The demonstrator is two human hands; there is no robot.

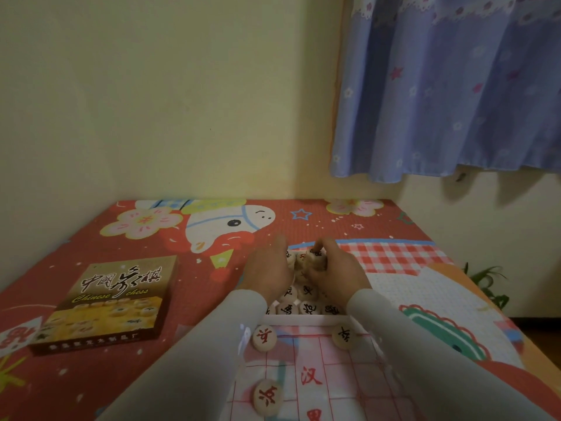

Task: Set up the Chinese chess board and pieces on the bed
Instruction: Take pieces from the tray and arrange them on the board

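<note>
- Board laid out already: thin pale paper chess board with red grid lines (318,378) flat on the bed with the red cartoon-print sheet (100,238), near edge of the view, between the two pale sleeves.
- Only three round cream wooden pieces on it so far: red-character piece (264,337) at the far left corner, black-character piece (341,337) at the far right, another red-character piece (268,397) nearer on the left.
- Everything else crammed in the shallow white tray of pieces (303,318) just beyond the board's far edge, so barely started by the look of it, most of the set left to place.
- Left hand (268,270) resting over the tray's left side, fingers curled down onto pieces; can't tell whether anything is actually gripped.
- Right hand (329,268) fingers closed round a small clump of cream pieces (315,259) at the tray's far end, lifting or sorting probably.
- Writing: brown-and-gold cardboard lid (112,302) well off to the left says 中国象棋 plus "Chinese chess"; small print along its near edge too blurry.
- On the board, red 汉 (310,375) readable in the river strip, next character cut off.
</note>
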